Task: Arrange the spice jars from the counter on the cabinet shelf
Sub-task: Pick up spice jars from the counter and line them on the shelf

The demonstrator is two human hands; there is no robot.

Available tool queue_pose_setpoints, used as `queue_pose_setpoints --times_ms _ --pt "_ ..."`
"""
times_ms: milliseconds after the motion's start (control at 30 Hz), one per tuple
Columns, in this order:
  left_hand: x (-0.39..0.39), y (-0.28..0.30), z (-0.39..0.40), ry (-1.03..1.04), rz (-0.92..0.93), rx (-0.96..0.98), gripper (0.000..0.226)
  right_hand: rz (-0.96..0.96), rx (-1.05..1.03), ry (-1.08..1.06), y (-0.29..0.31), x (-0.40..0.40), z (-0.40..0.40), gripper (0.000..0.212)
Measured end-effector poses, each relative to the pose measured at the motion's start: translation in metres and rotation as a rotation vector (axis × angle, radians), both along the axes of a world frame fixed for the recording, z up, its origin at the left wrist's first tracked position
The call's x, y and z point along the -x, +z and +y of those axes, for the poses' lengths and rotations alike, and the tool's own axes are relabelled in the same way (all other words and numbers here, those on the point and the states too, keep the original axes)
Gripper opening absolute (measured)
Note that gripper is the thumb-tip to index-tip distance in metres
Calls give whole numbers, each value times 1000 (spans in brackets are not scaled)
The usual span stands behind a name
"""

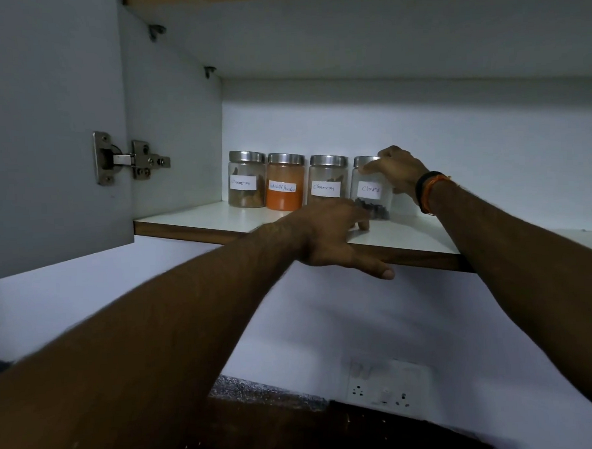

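Although the light was dim, four glass spice jars with round metal lids could be made out in a row at the back of the white cabinet shelf (pixel 191 217). The first jar (pixel 246 179) carried a handwritten paper label that was too blurred to read; brown pieces lay inside it. Beside it stood the orange powder jar (pixel 284 182), then the cinnamon jar (pixel 327 179), and last the cloves jar (pixel 371 187), with dark cloves heaped at its bottom.

The right hand (pixel 396 171) was wrapped around the cloves jar near its lid and hid the right side of it; a dark and orange band (pixel 430 191) sat on that wrist. The left hand (pixel 329 238) lay spread flat over the front edge of the shelf, gripping nothing, thumb hanging below the wooden edge, and it covered the lower part of the cinnamon jar.

The open cabinet door (pixel 43 134) had a smooth grey face and a steel hinge (pixel 128 157). Below, a white wall socket (pixel 387 384) was hard to see, and the speckled counter (pixel 262 389) was mostly hidden behind the left forearm.
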State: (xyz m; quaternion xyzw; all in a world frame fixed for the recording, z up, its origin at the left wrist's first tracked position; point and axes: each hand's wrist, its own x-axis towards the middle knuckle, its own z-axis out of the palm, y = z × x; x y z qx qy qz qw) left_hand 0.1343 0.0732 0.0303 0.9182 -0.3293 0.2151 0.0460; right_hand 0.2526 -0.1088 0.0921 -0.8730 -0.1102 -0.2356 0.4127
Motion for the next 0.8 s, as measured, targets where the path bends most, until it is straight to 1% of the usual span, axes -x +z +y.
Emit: queue_pose_setpoints --times_ms 67,133,200,333,467,600,667,733,800 --pt "1 0 0 0 0 0 81 -35 -14 -8 0 -2 -2 37" --pt "2 1 0 1 3 0 81 -52 -29 -32 0 -2 -4 44" --pt "2 1 -1 3 4 -4 82 -75 3 -67 -1 -1 -5 51" --pt "5 2 0 10 -4 -22 82 -106 24 -65 -4 -1 -4 43" --pt "5 1 0 18 -11 -28 82 -114 33 -70 -6 0 -5 54" --pt "4 1 -1 24 -6 -20 80 -117 39 -74 -7 1 -5 55" --pt "4 1 0 25 -5 -23 81 -118 53 -90 -7 1 -4 62" --pt "4 1 0 24 -10 -25 81 -117 74 -125 -8 3 -4 73" --pt "4 1 0 24 -12 -27 82 -131 93 -191 -9 7 -3 78"
